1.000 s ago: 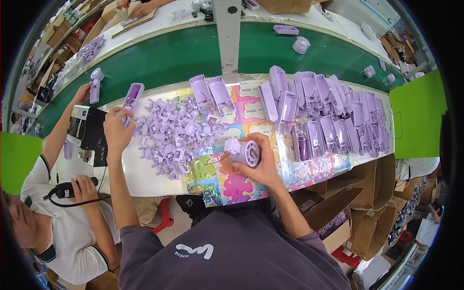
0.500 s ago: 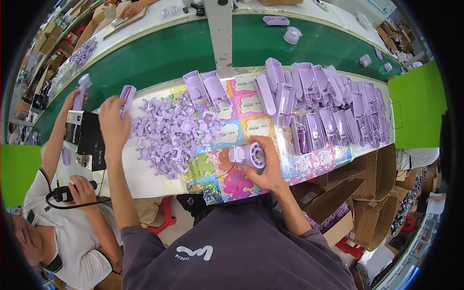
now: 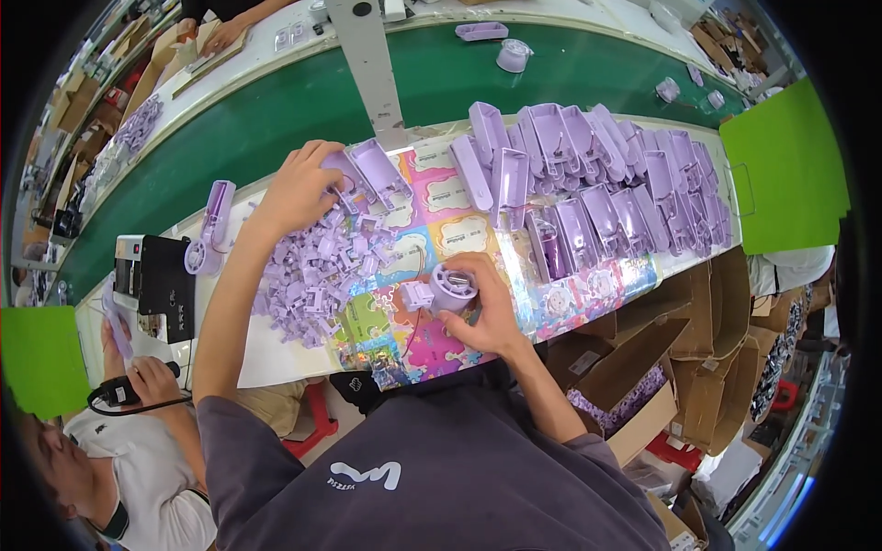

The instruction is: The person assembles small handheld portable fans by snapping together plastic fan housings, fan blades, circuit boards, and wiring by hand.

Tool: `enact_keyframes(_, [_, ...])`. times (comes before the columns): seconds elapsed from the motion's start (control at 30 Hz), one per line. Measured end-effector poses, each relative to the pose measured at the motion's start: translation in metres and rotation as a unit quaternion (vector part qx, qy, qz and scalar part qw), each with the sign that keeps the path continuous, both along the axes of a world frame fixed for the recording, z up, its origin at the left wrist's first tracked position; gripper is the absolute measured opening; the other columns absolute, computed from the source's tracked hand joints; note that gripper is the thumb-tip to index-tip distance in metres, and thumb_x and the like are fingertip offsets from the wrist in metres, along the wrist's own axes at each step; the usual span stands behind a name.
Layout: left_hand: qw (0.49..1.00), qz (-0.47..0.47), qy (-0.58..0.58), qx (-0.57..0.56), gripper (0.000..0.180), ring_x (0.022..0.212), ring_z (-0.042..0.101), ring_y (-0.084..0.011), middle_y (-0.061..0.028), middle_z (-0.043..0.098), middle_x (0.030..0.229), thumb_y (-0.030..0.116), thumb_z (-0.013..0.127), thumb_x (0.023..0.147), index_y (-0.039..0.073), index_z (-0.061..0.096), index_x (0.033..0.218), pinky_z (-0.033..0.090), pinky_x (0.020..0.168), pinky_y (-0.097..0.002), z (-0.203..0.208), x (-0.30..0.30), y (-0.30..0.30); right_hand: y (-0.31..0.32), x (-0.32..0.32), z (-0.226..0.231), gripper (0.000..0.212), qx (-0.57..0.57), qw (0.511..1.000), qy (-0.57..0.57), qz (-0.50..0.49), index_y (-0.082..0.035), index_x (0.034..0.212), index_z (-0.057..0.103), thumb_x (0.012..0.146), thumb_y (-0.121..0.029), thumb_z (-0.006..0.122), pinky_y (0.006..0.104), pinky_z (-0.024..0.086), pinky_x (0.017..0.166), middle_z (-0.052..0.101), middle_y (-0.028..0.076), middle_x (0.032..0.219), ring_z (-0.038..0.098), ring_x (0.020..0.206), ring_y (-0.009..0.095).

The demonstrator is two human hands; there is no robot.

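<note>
Over the patterned surface [image 3: 459, 237], my right hand [image 3: 491, 312] clasps an unfinished-looking round lilac plastic housing [image 3: 452, 292], my left [image 3: 299, 191] at a lilac trough [image 3: 346, 166], grip unclear.

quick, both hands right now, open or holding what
Left hand: at a lilac tray; whether it grips cannot be told.
Right hand: closed, holding a round lilac housing.

Lilac colours the round housing [image 3: 450, 298] at centre, the small parts [image 3: 320, 299] heaped left of it and the long shells [image 3: 602, 218] at upper centre and right. The patchwork mat [image 3: 448, 354] mixes pink, blue, yellow and green. The belt [image 3: 436, 90] up top is deep green, the shirt [image 3: 450, 500] below charcoal with white print.
</note>
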State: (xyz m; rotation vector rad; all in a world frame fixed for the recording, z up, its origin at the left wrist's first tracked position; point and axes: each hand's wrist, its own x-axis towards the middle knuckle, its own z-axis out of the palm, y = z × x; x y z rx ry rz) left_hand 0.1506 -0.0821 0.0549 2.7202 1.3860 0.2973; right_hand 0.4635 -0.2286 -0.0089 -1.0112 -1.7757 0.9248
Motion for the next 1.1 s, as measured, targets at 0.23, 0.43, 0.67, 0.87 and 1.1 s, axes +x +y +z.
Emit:
enact_keyframes(0.23, [0.996,-0.083,-0.021,0.013,0.021,0.121,0.057,-0.0351,-0.0135,0.063,0.119,0.007,0.075,0.076,0.005,0.063,0.093,0.045,0.104,-0.0432,0.036,0.008,-0.03,0.001,0.005,0.001,0.071,0.004,0.999,0.01,-0.037,-0.001,0.132,0.053,0.068,-0.015,0.079,0.0417,0.048,0.094,0.055,0.018,0.119,0.057,0.109,0.035])
enact_keyframes(0.43, [0.981,0.044,-0.098,-0.164,0.044,0.102,0.064,-0.0379,-0.0129,0.062,0.108,0.015,0.079,0.073,0.006,0.055,0.108,0.053,0.083,-0.0453,0.07,0.034,-0.073,0.004,0.006,0.023,0.075,0.042,0.998,0.039,-0.013,0.0,0.136,0.05,0.071,-0.012,0.085,0.037,0.048,0.097,0.06,0.016,0.124,0.062,0.112,0.027])
enact_keyframes(0.67, [0.965,0.004,-0.115,-0.236,0.061,0.11,0.063,-0.0381,-0.0199,0.063,0.119,0.017,0.082,0.069,0.005,0.064,0.127,0.052,0.092,-0.0444,0.059,0.047,-0.088,0.034,0.001,0.081,0.072,0.224,0.969,-0.103,-0.012,-0.007,0.133,0.061,0.066,-0.02,0.085,0.0376,0.057,0.073,0.066,0.01,0.12,0.07,0.093,0.028])
enact_keyframes(0.87, [0.936,-0.002,-0.187,-0.298,0.066,0.112,0.066,-0.0381,-0.0235,0.068,0.119,0.02,0.085,0.071,0.001,0.062,0.13,0.051,0.098,-0.0435,0.062,0.055,-0.092,0.038,0.004,0.087,0.068,0.263,0.949,-0.175,0.021,-0.01,0.134,0.061,0.071,-0.019,0.083,0.0365,0.056,0.072,0.064,0.008,0.122,0.068,0.095,0.027])
enact_keyframes(1.1, [0.902,0.054,-0.272,-0.331,0.055,0.106,0.071,-0.0319,-0.0236,0.072,0.113,0.021,0.084,0.08,-0.002,0.066,0.127,0.052,0.095,-0.0378,0.065,0.061,-0.1,0.035,0.005,0.1,0.073,0.276,0.934,-0.226,0.014,-0.01,0.134,0.061,0.066,-0.02,0.085,0.035,0.056,0.066,0.063,0.006,0.123,0.066,0.096,0.026])
